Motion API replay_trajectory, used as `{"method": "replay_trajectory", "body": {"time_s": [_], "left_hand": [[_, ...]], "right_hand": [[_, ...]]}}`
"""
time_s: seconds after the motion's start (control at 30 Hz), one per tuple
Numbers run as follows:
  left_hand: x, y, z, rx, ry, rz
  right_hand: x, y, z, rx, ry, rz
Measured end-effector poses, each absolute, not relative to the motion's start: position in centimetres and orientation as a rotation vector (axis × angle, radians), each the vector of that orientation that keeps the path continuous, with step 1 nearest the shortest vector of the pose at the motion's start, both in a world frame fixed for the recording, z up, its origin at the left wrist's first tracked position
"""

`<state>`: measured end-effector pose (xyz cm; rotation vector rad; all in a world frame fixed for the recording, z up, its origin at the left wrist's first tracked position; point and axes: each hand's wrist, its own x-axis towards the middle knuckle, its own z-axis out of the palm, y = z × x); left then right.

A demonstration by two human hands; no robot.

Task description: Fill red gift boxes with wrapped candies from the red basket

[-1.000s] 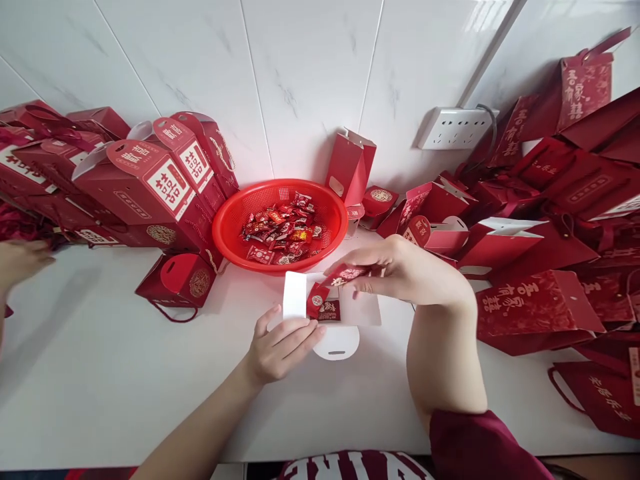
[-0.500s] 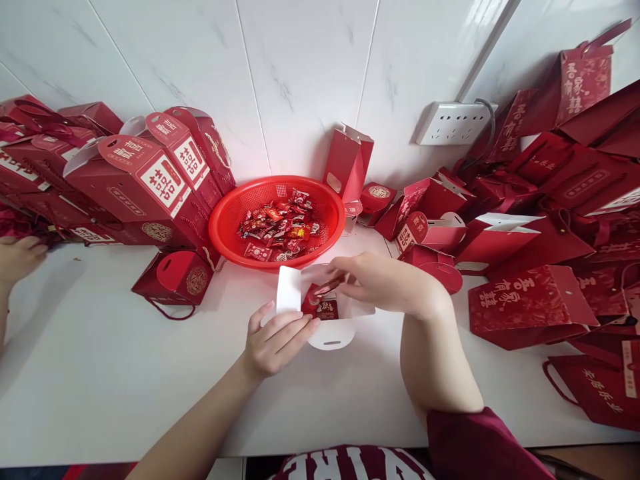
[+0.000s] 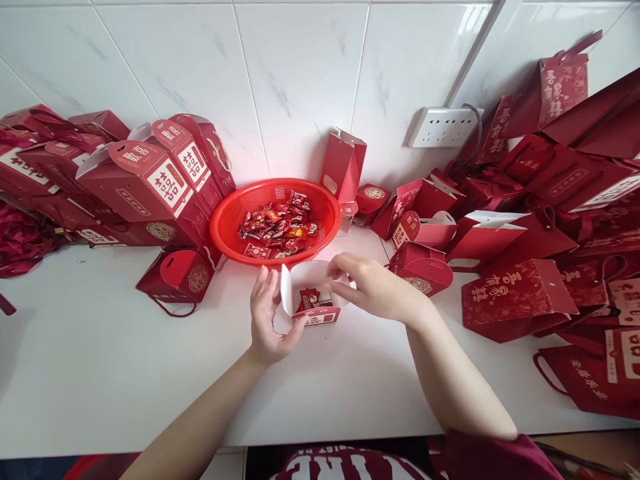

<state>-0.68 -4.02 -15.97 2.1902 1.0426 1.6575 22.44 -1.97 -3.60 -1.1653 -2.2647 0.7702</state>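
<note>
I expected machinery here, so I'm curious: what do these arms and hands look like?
They're human: left hand and right hand are ungloved, no rings or watch visible. The forearms are bare. The right sleeve is maroon; the left is out of view.

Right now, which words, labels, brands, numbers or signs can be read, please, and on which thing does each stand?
"囍": the white label on a large box at left.
"吾", "家", "有", "囍", staggered: the flowered bag lying at right.
"安居乐业": the bag at lower right.
Too small or blurred: print on the candies and the small open box.
Cut off: white letters on the shirt.
No numbers or brands I can read.
</note>
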Motion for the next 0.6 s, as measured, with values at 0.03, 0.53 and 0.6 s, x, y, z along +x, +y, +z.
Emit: {"method": "replay_trajectory", "body": {"time_s": [0.03,0.53,0.6], "left_hand": [[-0.7,-4.0,-16.2,2.225,0.996,1.594],[-1.5,-3.4,-15.6,2.603,0.848,1.451],[-1.6,-3.3,-15.6,2.568,0.821,1.527]], "right_hand": [[22.3,-2.1,-3.9,-1.095,-2.289,0.801],[20.6,-2.5,-5.6,-0.645,-2.317,0.900],[20.2,-2.1,-6.1,-0.682,-2.285,1.015]]}}
